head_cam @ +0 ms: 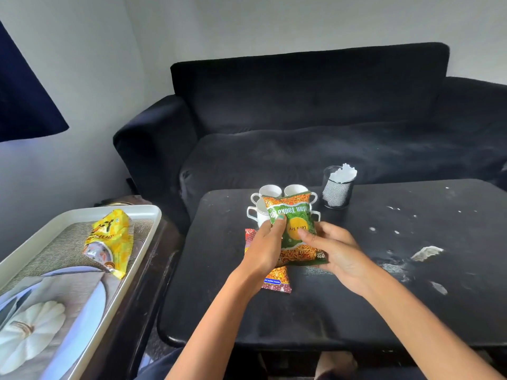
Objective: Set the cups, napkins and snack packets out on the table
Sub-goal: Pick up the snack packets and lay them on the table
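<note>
Snack packet, the green one [295, 229], sits pinched in both hands' grip, left hand [264, 249] and right hand [338, 255], just in front of the cups [270, 192]. Set down carelessly, it could knock those cups, since it overlaps them.

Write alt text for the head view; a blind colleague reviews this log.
Both hands, left hand and right hand, hold a green snack packet above a black table, before white cups. A yellow snack packet lies on a tray to the left.
</note>
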